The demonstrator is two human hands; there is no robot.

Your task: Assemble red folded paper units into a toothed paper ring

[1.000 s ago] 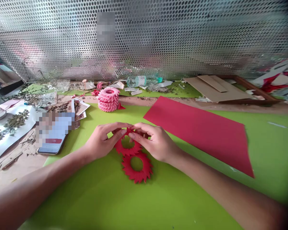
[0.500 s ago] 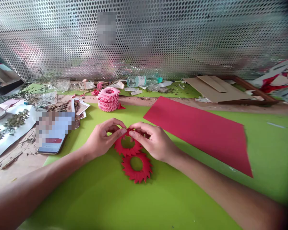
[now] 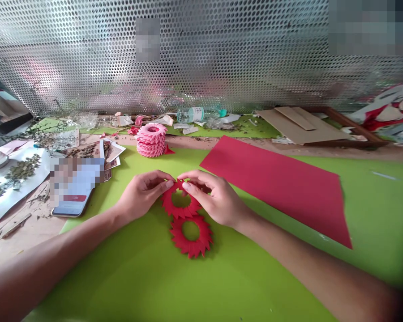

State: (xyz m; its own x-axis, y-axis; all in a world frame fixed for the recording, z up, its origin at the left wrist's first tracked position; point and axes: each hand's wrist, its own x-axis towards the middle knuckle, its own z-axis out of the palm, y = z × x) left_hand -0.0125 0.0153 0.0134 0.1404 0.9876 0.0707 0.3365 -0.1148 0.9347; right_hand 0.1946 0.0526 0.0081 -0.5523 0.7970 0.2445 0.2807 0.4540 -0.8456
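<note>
Between my hands is a red folded-paper ring [image 3: 176,211] with a toothed outer edge and a round hole. My left hand [image 3: 144,194] pinches its far rim between thumb and forefinger. On the same rim, a little to the right, my right hand [image 3: 216,197] pinches with thumb and fingers, covering part of the ring. A second red paper ring [image 3: 204,232] lies flat on the green mat just below, touching or overlapped by the held one. Beyond my left hand stands a stack of pink toothed paper rings [image 3: 152,142], with a small red paper piece [image 3: 169,150] beside it.
A large red paper sheet [image 3: 278,188] lies right of my hands on the green mat [image 3: 147,277]. At left are a phone [image 3: 74,192], photo cards [image 3: 112,154] and dried plant bits. Along the back sit a plastic bottle [image 3: 196,113], cardboard [image 3: 298,127] and a perforated metal panel [image 3: 201,53].
The held ring has shifted slightly right, and my left fingers have slid a little left along its rim, so more of the far edge shows. The lower ring stays put.
</note>
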